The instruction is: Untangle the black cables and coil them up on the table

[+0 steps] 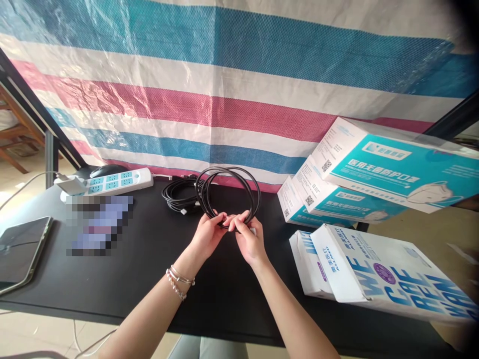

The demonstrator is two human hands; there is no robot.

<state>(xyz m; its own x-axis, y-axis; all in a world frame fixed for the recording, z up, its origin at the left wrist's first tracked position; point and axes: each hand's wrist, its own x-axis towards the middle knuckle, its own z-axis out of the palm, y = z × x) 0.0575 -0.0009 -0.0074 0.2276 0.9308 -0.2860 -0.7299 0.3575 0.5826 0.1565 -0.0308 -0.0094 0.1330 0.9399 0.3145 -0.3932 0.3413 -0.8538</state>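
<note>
A black cable wound into a round coil [229, 192] stands upright above the black table [149, 259]. My left hand [209, 233] and my right hand [247, 239] both pinch the bottom of the coil, fingertips close together. A beaded bracelet sits on my left wrist. Behind the coil, a second bundle of black cable [180, 197] with white plugs lies flat on the table.
A white power strip [112, 182] with a plugged charger and a black mouse [107, 171] lie at the back left. A tablet [20, 249] rests at the left edge. Teal mask boxes [396, 167] and white boxes [374, 271] are stacked on the right. A striped tarp hangs behind.
</note>
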